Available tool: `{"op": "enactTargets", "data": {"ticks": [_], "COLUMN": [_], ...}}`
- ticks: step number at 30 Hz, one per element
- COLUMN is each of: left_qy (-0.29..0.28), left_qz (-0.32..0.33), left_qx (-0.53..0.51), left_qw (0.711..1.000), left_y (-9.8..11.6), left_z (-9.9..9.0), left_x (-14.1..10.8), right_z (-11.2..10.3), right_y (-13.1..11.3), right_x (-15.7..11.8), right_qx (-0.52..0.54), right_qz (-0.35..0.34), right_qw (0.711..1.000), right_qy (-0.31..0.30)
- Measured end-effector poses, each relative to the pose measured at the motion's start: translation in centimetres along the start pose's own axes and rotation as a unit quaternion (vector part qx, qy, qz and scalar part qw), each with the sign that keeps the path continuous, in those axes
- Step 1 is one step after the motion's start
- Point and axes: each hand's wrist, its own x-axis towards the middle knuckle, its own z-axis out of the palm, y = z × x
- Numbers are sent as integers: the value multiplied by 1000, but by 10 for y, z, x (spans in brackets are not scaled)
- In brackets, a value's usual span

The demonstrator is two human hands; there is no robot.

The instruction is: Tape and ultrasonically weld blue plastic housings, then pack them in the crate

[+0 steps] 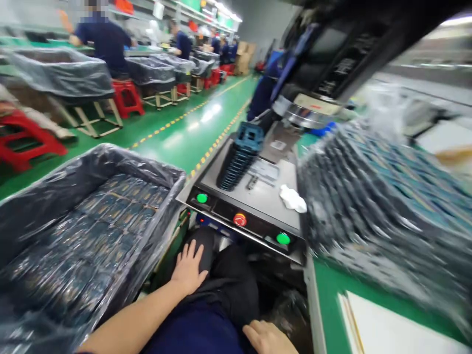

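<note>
Ribbed rack (239, 157) near left edge of plate (273, 195), metal showing between; left hand (189, 269) spread, right hand (271, 338): can't tell.

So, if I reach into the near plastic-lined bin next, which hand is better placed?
Left hand, probably: it lies open on the thigh nearest the bin, while the right hand is farther away.

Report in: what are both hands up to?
Left hand spread on leg. Right hand at picture's bottom, grip unclear. Dark slotted stack on metal bed, untouched. Red button between left hand and stack.
</note>
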Motion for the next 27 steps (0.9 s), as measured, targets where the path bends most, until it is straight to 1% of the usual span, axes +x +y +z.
{"op": "enactTargets", "data": {"ticks": [2, 4, 6, 7, 9, 11, 15, 18, 21, 23, 25, 27], "left_qy": [15, 36, 58, 66, 74, 76, 68, 62, 55, 53, 52, 49], "left_qz": [10, 29, 52, 62, 79, 92, 98, 83, 79, 78, 77, 74], "left_qx": [33, 68, 95, 106, 118, 119, 109, 100, 92, 90, 91, 90], "left_qw": [999, 997, 992, 990, 987, 986, 987, 990, 991, 991, 992, 992], "left_y": [0, -2, -5, -6, -9, -10, -10, -7, -5, -4, -4, -4], "left_z": [1, 3, 5, 6, 7, 7, 5, 3, 3, 3, 3, 3], "left_x": [-2, -2, 0, 1, 5, 6, 5, 5, 6, 6, 6, 6], "right_z": [-18, -37, -51, -56, -61, -62, -62, -62, -63, -65, -66, -67], "right_y": [-20, -35, -42, -43, -42, -40, -40, -42, -41, -35, -24, -7], "right_x": [-9, -17, -26, -32, -46, -63, -99, -115, -123, -128, -138, -153], "right_qx": [29, 71, 105, 122, 148, 161, 159, 136, 106, 88, 70, 49], "right_qz": [67, 115, 151, 167, 206, 257, 361, 388, 392, 411, 451, 507], "right_qw": [996, 987, 978, 974, 966, 953, 908, 886, 875, 862, 837, 797], "right_qy": [-45, -89, -103, -93, -49, 12, 140, 215, 263, 282, 302, 324]}}
